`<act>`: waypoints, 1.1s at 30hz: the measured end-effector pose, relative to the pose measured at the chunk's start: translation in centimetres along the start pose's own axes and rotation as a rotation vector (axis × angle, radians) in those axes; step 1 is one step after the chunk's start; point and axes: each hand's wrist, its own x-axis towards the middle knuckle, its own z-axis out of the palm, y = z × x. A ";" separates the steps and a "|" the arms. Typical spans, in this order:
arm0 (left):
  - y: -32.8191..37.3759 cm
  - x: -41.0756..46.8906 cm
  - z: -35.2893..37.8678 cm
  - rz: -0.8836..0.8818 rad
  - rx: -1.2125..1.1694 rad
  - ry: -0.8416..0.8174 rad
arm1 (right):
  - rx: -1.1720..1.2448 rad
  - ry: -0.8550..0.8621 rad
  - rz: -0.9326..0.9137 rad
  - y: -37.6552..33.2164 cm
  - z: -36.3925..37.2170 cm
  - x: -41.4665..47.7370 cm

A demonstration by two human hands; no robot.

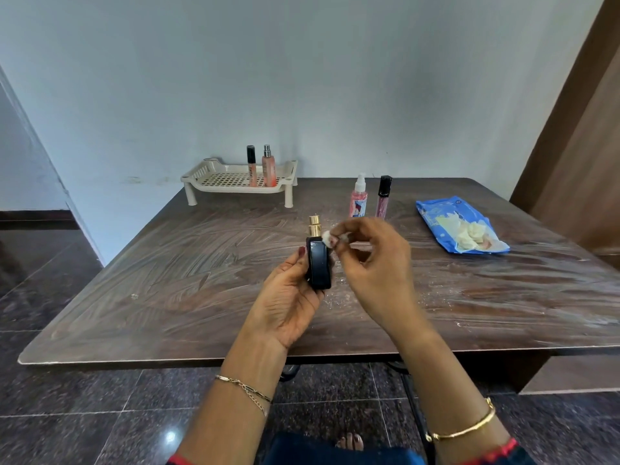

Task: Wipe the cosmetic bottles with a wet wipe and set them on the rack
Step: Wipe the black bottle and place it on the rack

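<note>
My left hand (285, 297) holds a black bottle with a gold cap (318, 260) upright above the table's middle. My right hand (372, 263) pinches a small white wet wipe (327, 237) against the bottle's shoulder, just below the gold cap. A cream perforated rack (214, 177) stands at the table's far edge, with a black-capped tube (251, 165) and a peach spray bottle (268, 166) upright on it. A pink spray bottle (358, 196) and a black-capped gloss tube (383, 196) stand on the table right of the rack.
An open blue wet-wipe pack (459, 226) lies at the right of the brown wooden table (167, 280). A pale wall runs behind the rack. A wooden door frame stands at the far right, and dark tiled floor lies below.
</note>
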 end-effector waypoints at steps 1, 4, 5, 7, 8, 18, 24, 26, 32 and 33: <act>-0.1 0.0 0.2 0.003 -0.028 -0.013 | -0.031 -0.028 -0.026 -0.1 0.3 0.0; 0.0 -0.2 0.4 0.022 -0.101 -0.005 | -0.175 -0.093 -0.136 -0.1 1.2 -0.8; 0.2 -0.2 0.4 0.026 -0.110 -0.003 | -0.225 -0.103 -0.187 0.0 1.4 -1.3; 0.5 0.1 0.0 0.020 -0.097 0.019 | -0.319 -0.124 -0.247 0.3 1.6 -2.4; 0.5 0.2 -0.1 0.013 -0.091 0.029 | -0.358 -0.139 -0.253 0.4 1.6 -2.8; 0.0 0.4 -0.2 -0.026 -0.027 0.027 | -0.438 -0.116 -0.240 0.7 0.5 -1.6; 0.1 0.3 -0.2 -0.049 -0.055 0.042 | -0.554 -0.233 -0.279 -0.4 1.4 -1.6; 0.4 0.6 -0.5 -0.060 -0.090 0.065 | -0.600 -0.294 -0.290 -0.5 1.6 -2.8; 0.4 1.0 -0.9 -0.036 -0.005 0.083 | -0.552 -0.344 -0.240 0.5 1.3 -4.4; 0.2 0.9 -0.7 -0.011 0.023 0.083 | -0.508 -0.331 -0.233 0.7 1.2 -4.1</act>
